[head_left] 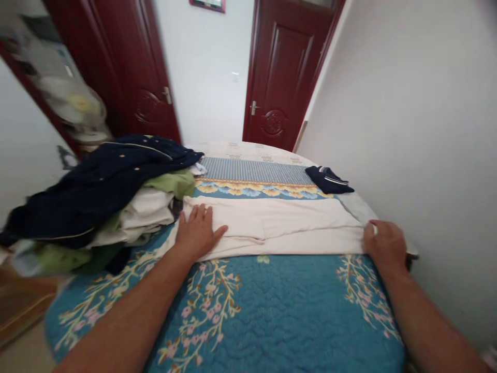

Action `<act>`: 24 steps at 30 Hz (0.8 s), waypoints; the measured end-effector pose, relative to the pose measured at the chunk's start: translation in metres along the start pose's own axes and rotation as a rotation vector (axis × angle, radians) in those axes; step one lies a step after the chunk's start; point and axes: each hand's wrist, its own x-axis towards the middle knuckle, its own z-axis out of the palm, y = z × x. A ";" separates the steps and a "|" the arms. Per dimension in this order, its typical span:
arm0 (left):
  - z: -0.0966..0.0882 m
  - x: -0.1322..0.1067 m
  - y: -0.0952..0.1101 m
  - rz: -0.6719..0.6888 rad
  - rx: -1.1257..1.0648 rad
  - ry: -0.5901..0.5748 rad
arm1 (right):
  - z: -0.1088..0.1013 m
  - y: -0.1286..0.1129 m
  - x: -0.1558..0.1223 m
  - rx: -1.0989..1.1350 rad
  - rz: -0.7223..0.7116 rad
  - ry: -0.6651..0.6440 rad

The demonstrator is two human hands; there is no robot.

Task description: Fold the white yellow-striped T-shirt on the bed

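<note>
A cream garment (283, 223) lies stretched sideways across the blue quilted cover, folded into a long strip with a few creases along its middle. Pressed flat on its left end is my left hand (199, 230), fingers spread and thumb out to the right. At the opposite end my right hand (384, 243) has its fingers curled around the garment's edge. The part of the cloth inside that grip is hidden. Which kind of garment it is cannot be made out.
A heap of clothes with a navy jacket (116, 171) on top fills the left side. A folded navy garment (329, 180) with white stripes lies at the far right. The floral quilted cover (295, 311) spreads in front. A white wall (438, 129) borders the right side.
</note>
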 end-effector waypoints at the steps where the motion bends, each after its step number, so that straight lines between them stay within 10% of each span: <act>1: -0.001 -0.001 0.002 0.020 0.001 0.026 | 0.005 -0.006 0.003 0.075 -0.096 0.016; 10: 0.007 -0.001 -0.004 -0.002 -0.108 -0.080 | 0.034 -0.120 0.019 0.248 -0.366 -0.317; 17: 0.006 0.000 -0.004 -0.034 -0.093 -0.078 | 0.075 -0.077 0.030 0.081 -0.192 -0.570; 24: 0.014 0.009 -0.009 -0.005 0.000 -0.044 | 0.051 -0.048 0.047 0.017 0.047 -0.672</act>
